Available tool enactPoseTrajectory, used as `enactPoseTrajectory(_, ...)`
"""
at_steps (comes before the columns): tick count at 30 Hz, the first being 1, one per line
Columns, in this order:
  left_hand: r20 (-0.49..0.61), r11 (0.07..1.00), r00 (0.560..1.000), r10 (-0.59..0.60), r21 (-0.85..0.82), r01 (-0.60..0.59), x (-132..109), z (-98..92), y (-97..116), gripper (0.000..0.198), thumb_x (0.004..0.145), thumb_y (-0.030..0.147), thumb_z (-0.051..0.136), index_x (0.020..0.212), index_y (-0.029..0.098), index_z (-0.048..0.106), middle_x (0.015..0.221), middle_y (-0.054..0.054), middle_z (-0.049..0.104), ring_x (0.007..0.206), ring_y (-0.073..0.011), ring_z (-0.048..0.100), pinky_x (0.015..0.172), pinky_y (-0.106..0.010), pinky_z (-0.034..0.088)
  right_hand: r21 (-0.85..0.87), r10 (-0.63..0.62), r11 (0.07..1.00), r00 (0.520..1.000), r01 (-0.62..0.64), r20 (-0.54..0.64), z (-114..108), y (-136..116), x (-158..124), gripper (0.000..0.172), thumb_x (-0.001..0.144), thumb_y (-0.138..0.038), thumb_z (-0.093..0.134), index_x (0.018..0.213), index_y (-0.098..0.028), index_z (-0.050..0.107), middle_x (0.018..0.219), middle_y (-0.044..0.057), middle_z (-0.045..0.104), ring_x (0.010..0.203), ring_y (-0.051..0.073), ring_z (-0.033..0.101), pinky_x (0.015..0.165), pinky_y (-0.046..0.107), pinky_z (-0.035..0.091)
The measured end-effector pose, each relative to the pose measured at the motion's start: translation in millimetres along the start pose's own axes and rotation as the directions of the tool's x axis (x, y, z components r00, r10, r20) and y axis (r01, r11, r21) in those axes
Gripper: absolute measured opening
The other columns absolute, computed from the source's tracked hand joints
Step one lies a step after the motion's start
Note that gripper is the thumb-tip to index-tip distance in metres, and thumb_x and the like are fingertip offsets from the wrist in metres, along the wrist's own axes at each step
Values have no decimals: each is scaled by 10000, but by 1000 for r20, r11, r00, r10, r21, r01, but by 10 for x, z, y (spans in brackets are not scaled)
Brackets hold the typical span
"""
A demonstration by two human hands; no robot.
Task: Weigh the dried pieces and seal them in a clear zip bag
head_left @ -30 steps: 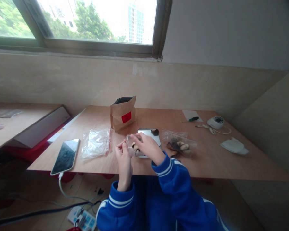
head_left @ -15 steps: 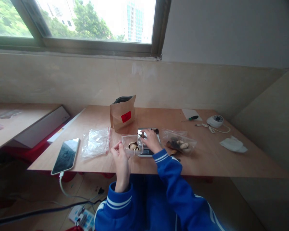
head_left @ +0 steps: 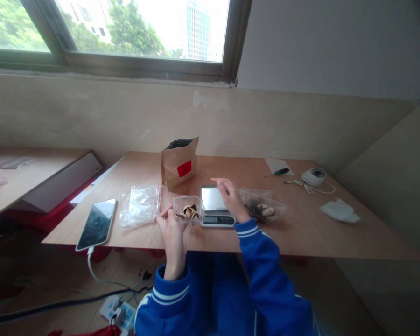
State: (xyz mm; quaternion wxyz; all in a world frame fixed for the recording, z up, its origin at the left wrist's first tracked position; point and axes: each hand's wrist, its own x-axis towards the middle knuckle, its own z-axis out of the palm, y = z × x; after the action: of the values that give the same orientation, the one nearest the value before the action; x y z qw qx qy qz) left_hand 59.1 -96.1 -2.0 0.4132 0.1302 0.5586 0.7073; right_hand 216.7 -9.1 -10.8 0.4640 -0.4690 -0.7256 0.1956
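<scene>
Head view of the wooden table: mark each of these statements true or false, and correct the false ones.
1. The left hand holds a small clear bag with pale pieces inside. True.
2. The brown paper bag lies flat on its side. False: it stands upright, open at the top.
3. The right hand is above the scale. True.
4. The phone lies right of the scale. False: it lies far left, near the table edge.
5. The screwdriver has a red handle. False: it is green.
</scene>
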Motion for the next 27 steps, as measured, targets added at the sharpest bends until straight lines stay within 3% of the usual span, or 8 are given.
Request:
enactPoseTrajectory(3, 0, 999, 999, -35, -37, 35, -18, 4, 29, 127, 841, 244, 501, 957, 203, 469, 966, -42, 558, 757, -133, 592, 549, -243, 524, -344, 188, 920, 982, -189, -36, -4, 374, 2, 344, 870, -229, 505, 1186, -140, 610, 1227, 148, 603, 1170, 270, 498, 1009, 426, 366)
enactPoseTrajectory(5, 10, 998, 999, -51, -45, 52, -37, 13, 33, 117, 836, 238, 508, 939, 201, 468, 942, -35, 557, 727, -128, 585, 532, -241, 519, -466, 256, 856, 967, -223, 9, -2, 507, -10, 365, 835, -194, 543, 1191, -139, 605, 1225, 148, 605, 1160, 284, 492, 972, 419, 381)
enactPoseTrajectory(8, 38, 996, 997, -74, -49, 75, -66, 20, 36, 113, 835, 238, 511, 932, 202, 467, 916, -30, 561, 714, -129, 584, 532, -247, 518, -541, 275, 815, 960, -206, 48, 9, 546, -16, 290, 824, -166, 553, 1095, -180, 653, 1146, 112, 635, 1098, 282, 504, 919, 394, 386)
enactPoseTrajectory(12, 56, 994, 995, -88, -64, 92, -103, 27, 79, 122, 832, 236, 516, 940, 204, 470, 939, -41, 581, 770, -153, 611, 571, -280, 534, -553, 270, 802, 963, -223, 3, 16, 538, 23, 239, 820, -134, 543, 998, -194, 691, 1030, 116, 641, 998, 270, 529, 864, 386, 396)
enactPoseTrajectory(17, 60, 986, 995, -80, -142, 88, -135, 49, 114, 109, 813, 210, 518, 915, 201, 479, 1021, -64, 602, 849, -169, 631, 617, -294, 547, -311, 266, 917, 964, -249, 13, -24, 436, 55, 239, 773, -45, 511, 822, -165, 712, 877, 78, 652, 792, 194, 582, 776, 339, 459)
enactPoseTrajectory(20, 71, 982, 995, -77, -168, 88, -126, 57, 57, 139, 792, 227, 539, 919, 205, 487, 1061, -70, 598, 893, -186, 635, 629, -313, 557, -23, 204, 979, 978, -205, -41, -71, 132, 30, 167, 775, -114, 561, 826, -166, 711, 873, 55, 674, 721, 161, 591, 717, 307, 485)
enactPoseTrajectory(23, 73, 983, 994, -76, -159, 87, -113, 59, -13, 164, 790, 239, 539, 943, 202, 494, 1035, -80, 600, 898, -189, 633, 636, -322, 562, 230, 130, 968, 982, -96, -138, -112, -276, -10, 159, 816, -245, 594, 897, -177, 713, 923, 54, 685, 768, 154, 618, 706, 282, 499)
enactPoseTrajectory(27, 79, 984, 993, -90, -148, 101, -119, 55, -29, 159, 802, 233, 516, 954, 194, 491, 995, -84, 602, 854, -176, 635, 638, -321, 563, 288, -45, 957, 999, 35, 26, -129, -620, -49, 158, 833, -297, 617, 917, -221, 727, 954, 38, 672, 877, 157, 626, 782, 287, 499)
